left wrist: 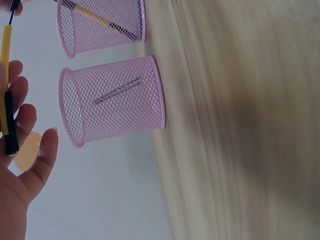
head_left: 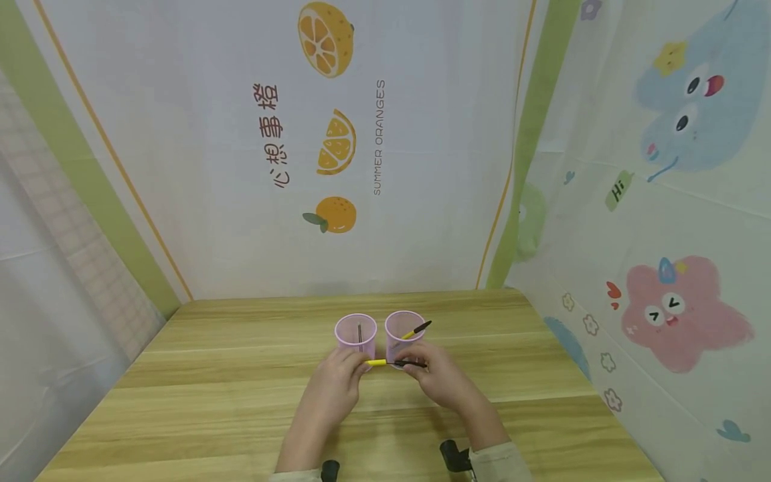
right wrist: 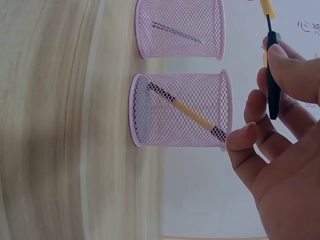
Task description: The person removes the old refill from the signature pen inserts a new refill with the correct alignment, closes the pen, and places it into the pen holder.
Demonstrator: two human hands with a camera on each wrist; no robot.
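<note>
Fingers of L hand (head_left: pixel 333 383) are pinching the pen (head_left: pixel 377 362) by its yellow barrel (left wrist: pixel 5 45), R hand (head_left: pixel 444 377) gripping its black end (right wrist: pixel 273 100), long axis running L-R btwn both, near 2 pink mesh cups (head_left: pixel 356 345).

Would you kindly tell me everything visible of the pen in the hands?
The pen is partly apart: its yellow, black-ended barrel is in the left hand, its black section pinched by the right hand, a thin dark rod between. It looks plastic and is held roughly level in front of two pink mesh cups.
</note>
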